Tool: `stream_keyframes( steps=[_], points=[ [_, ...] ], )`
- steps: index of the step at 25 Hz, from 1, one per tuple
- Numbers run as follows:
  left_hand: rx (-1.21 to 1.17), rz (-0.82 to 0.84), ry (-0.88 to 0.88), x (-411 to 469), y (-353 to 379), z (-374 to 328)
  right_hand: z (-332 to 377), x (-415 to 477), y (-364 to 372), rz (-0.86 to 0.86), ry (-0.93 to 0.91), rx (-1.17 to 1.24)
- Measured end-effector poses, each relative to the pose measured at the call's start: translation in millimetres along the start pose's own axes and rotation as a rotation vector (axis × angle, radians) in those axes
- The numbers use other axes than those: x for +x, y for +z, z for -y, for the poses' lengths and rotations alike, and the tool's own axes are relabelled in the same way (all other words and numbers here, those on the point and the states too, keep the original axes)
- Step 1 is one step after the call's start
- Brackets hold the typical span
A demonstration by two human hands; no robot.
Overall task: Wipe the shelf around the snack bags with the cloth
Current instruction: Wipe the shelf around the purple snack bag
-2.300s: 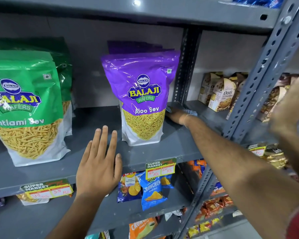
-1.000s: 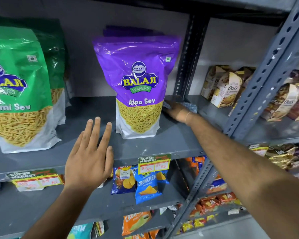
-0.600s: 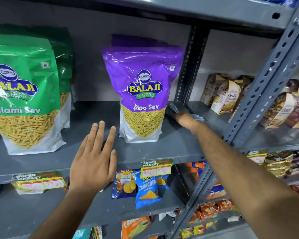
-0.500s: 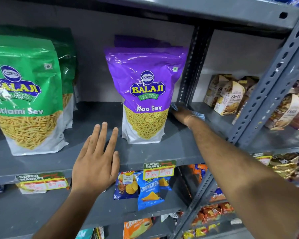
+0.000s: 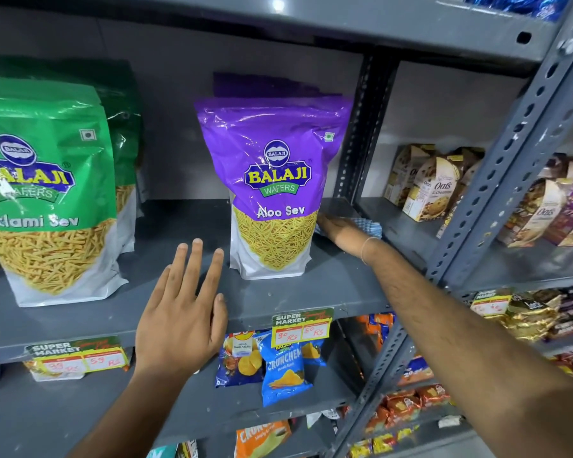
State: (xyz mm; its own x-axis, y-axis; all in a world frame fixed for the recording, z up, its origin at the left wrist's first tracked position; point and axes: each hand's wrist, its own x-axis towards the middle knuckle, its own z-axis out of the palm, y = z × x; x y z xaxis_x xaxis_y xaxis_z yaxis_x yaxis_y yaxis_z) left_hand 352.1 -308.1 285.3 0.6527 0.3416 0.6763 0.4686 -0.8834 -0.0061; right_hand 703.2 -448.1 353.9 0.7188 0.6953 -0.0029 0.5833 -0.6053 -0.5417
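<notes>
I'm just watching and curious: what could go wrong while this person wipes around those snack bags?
The right hand presses the cloth right beside the upright purple bag; a wider stroke could tip it. The bag stands near the shelf front, so it might fall off. The left hand is open, not steadying it.

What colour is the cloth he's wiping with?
Light blue with a checked pattern; the head view shows the cloth under the right hand.

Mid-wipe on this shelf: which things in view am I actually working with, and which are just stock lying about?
In the job: cloth under right hand; grey shelf; purple Aloo Sev bag; green sev bag; left hand.

Lying about: oats boxes; blue chip packet; price tags.
</notes>
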Motion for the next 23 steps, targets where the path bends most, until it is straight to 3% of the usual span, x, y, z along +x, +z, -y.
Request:
stream_keyframes(
  steps=[4,8,13,23],
  points=[
    [0.002,-0.013,0.010,0,1,1,5,1,0,-0.011,-0.050,-0.162],
    [0.002,-0.008,0.010,-1,1,2,10,27,5,-0.056,0.119,-0.365],
    [-0.005,0.002,0.009,-1,1,1,-11,70,8,-0.010,0.076,-0.378],
    [-0.046,-0.019,0.015,-1,0,1,-5,-68,8,0.062,-0.078,-0.403]
  ],
)
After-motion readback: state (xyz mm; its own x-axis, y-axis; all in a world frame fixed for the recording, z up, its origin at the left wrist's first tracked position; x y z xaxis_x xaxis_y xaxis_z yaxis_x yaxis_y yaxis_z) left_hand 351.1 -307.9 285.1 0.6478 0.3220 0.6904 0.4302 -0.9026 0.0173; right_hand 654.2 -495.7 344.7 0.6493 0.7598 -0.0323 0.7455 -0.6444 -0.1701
